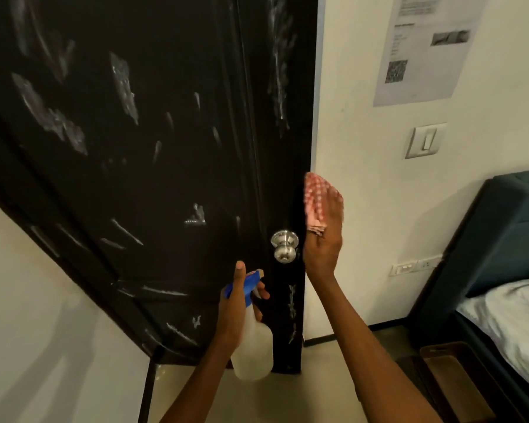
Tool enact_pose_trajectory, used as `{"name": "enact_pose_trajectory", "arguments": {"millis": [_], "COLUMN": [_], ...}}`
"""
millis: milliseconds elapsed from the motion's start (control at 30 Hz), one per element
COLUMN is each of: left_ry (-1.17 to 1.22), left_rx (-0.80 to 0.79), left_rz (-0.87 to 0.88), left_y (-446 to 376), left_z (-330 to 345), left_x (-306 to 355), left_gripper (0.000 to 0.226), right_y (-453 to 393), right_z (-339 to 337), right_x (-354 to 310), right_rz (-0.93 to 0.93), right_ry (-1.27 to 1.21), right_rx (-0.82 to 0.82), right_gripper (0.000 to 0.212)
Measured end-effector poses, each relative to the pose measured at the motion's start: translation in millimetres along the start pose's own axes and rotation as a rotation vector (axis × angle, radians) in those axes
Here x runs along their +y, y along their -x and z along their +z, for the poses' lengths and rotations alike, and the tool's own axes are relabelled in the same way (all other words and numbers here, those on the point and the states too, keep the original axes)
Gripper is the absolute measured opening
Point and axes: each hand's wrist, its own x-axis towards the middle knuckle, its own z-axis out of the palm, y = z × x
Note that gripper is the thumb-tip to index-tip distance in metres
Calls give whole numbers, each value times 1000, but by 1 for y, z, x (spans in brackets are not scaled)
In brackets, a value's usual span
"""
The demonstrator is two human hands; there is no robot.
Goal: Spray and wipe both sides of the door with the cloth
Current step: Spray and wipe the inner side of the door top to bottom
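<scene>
Spray bottle (252,343), lower centre of frame: translucent white body, blue trigger head; the liquid level can't be read through the plastic. Brown tray-like bin (458,389) on the floor at lower right; contents not visible.

Door (135,148): black, panelled, fills the upper left and centre of frame and appears tilted from the wide lens. Its face is covered in white foamy streaks and smears, heaviest at upper left and along the right stile, with more below the knob. Silver round door knob (284,245) near the door's right edge, centre frame.

Left hand (235,309): fingers wrapped round the bottle's neck, thumb straight up, one finger at the trigger, nozzle pointed at the door below the knob.

Right hand (324,236): fingers straight, palm pressing the red-and-white checked cloth (315,199) flat against the door's right edge, just above and right of the knob. Forearm rises from lower right.

Right of the door: white wall with a printed notice (425,50) at upper right, light switch (425,141) below it, wall sockets (416,265) lower down, bed (507,300) at the right edge.
</scene>
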Motion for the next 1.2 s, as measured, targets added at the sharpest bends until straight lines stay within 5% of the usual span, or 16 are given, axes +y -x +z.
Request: {"name": "enact_pose_trajectory", "arguments": {"millis": [200,433,700,1200], "left_ry": [-41,-68,-172,-263], "left_rx": [-65,-85,-78,-50], "left_rz": [24,-41,-108,-143], "left_y": [-42,-75,-86,-106], "left_z": [-6,-7,3,6], "left_x": [27,27,11,12], "left_gripper": [72,65,75,87], "right_y": [-38,-55,-1,37], "right_z": [34,12,-17,-10], "right_x": [45,50,54,60], "right_rz": [-461,-582,-110,-5], "right_ry": [768,737,418,499], "right_rx": [-284,-308,-122,-199], "right_gripper": [77,62,49,51]}}
